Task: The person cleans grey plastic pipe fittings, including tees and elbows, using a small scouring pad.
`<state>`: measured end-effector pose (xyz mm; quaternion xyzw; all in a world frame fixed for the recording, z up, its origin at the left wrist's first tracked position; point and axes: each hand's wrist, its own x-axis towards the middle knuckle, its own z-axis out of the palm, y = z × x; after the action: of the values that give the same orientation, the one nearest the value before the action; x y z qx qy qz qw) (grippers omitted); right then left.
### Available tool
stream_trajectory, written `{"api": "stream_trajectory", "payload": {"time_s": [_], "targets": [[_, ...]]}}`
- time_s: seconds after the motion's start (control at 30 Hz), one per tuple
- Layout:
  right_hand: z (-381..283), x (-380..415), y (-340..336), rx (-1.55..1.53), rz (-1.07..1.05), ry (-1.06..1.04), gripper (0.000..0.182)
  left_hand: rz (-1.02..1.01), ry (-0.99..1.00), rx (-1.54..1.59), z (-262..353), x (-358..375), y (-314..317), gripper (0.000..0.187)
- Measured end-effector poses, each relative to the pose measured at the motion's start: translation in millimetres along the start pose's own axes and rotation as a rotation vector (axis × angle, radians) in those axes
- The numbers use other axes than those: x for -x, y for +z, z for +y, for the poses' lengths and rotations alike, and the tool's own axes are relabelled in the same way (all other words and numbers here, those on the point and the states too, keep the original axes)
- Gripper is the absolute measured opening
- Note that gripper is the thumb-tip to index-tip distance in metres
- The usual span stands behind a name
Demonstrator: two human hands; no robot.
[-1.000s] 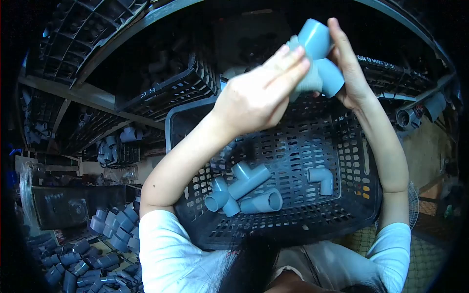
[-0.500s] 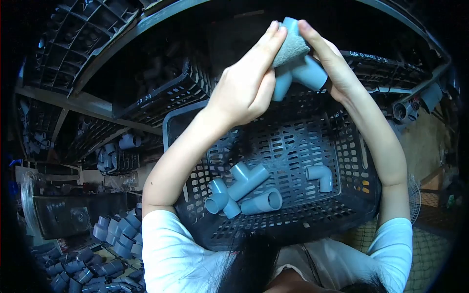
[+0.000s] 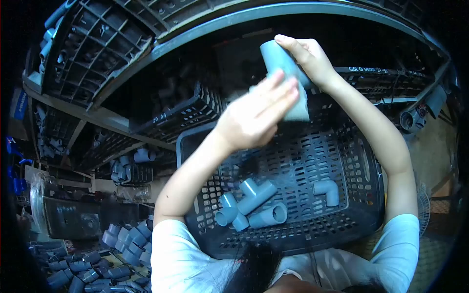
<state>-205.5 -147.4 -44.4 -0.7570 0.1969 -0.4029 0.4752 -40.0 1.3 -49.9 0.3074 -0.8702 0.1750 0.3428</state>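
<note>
Grip, right hand [image 3: 309,57]: fingers and thumb clamped around the upper end of a blue-grey pipe fitting [image 3: 279,61], raised high above the black plastic basket [image 3: 364,161]. Fitting runs from the right grip down and toward the left hand [image 3: 254,115]. Left hand lies over the lower part of the fitting, fingers stretched out flat and close together, pressing a pale grey cloth [image 3: 299,105] against it (motion blur here; cannot tell whether the thumb closes around the fitting underneath). Cloth shows just beyond the left fingertips, below the right grip.

Basket sits below both forearms, in front of the person's body. On its perforated floor: a cluster of fittings [image 3: 249,205] of the same colour, touching one another, toward the left side; one elbow fitting [image 3: 328,190] apart from them, toward the right wall.

Lower left, outside the basket: a heap of loose fittings [image 3: 110,244] on the floor. Upper background: dark crates [image 3: 93,44] on a shelf.
</note>
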Motion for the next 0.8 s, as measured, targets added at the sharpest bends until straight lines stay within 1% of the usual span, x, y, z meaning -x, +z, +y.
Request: {"api": "stream_trajectory", "payload": {"time_s": [0.03,0.1,0.13,0.17,0.2,0.23,0.27,0.3,0.33,0.37,0.4,0.43,0.5,0.53,0.57,0.63,0.67,0.7,0.73,0.77,0.8], "targets": [[-1.6,-3.8,-3.8,0.0,-0.053,0.025,0.059,-0.02,0.052,-0.032,4.0,-0.4,1.1,0.056],[7.4,-2.8,2.4,-0.145,-0.072,0.11,0.064,0.008,0.133,-0.073,-13.4,0.4,3.5,0.057],[17.6,-0.6,7.0,-0.153,-0.066,0.104,0.07,0.066,0.058,-0.132,-22.3,-2.9,3.9,0.057],[20.4,2.9,6.6,-0.158,-0.069,0.115,0.07,0.12,-0.022,-0.192,-29.1,-5.9,2.9,0.058],[23.0,6.8,5.9,-0.219,-0.055,0.174,0.074,0.1,-0.135,-0.183,-29.8,-7.6,-1.4,0.058],[20.0,10.2,7.8,-0.28,-0.042,0.234,0.078,0.093,-0.114,-0.155,-30.6,-4.2,-0.4,0.058],[14.2,13.6,7.0,-0.28,0.021,0.221,0.085,0.071,-0.036,-0.101,-22.5,-0.2,4.4,0.056],[6.5,13.1,3.7,-0.435,-0.052,0.259,0.087,0.054,0.05,-0.047,-11.3,3.2,12.1,0.054],[3.3,12.0,-2.6,-0.43,-0.094,0.259,0.088,-0.001,0.134,-0.008,-0.2,4.6,17.6,0.045],[-1.8,12.2,-7.7,-0.425,-0.137,0.261,0.089,-0.138,0.232,-0.062,10.6,4.8,17.7,0.039],[-6.7,16.5,-3.8,-0.355,-0.122,0.212,0.091,-0.139,0.272,-0.033,11.5,3.0,19.3,0.037],[-5.8,16.9,-3.6,-0.354,-0.126,0.22,0.091,-0.139,0.308,-0.005,11.9,2.1,20.7,0.035],[-4.3,15.6,-4.9,-0.52,-0.194,0.296,0.09,-0.081,0.37,-0.052,5.2,-0.8,19.9,0.035],[-6.7,15.8,-5.7,-0.554,-0.098,0.301,0.088,-0.079,0.342,0.014,7.3,-3.4,13.0,0.034],[-9.0,15.8,-6.9,-0.588,0.001,0.302,0.086,-0.079,0.346,0.012,6.8,-2.8,10.7,0.034],[2.4,14.8,-13.7,-0.645,0.021,0.298,0.084,0.09,0.187,0.073,4.5,-1.2,6.2,0.034],[8.1,17.6,-13.1,-0.565,-0.003,0.289,0.081,0.183,0.189,-0.045,-7.3,-4.9,4.7,0.05],[12.5,20.1,-11.1,-0.487,-0.03,0.283,0.079,0.22,0.006,-0.112,-7.5,-5.1,0.4,0.051],[8.7,23.8,-2.6,-0.465,-0.02,0.298,0.077,0.256,-0.214,-0.029,-7.3,-4.7,1.5,0.05],[14.4,21.1,-1.4,-0.499,-0.165,0.296,0.075,0.293,-0.434,0.054,-5.7,-6.3,2.8,0.049],[12.3,26.4,4.4,-0.424,-0.113,0.344,0.074,0.24,-0.623,0.181,-0.9,-7.8,0.6,0.047]]}}
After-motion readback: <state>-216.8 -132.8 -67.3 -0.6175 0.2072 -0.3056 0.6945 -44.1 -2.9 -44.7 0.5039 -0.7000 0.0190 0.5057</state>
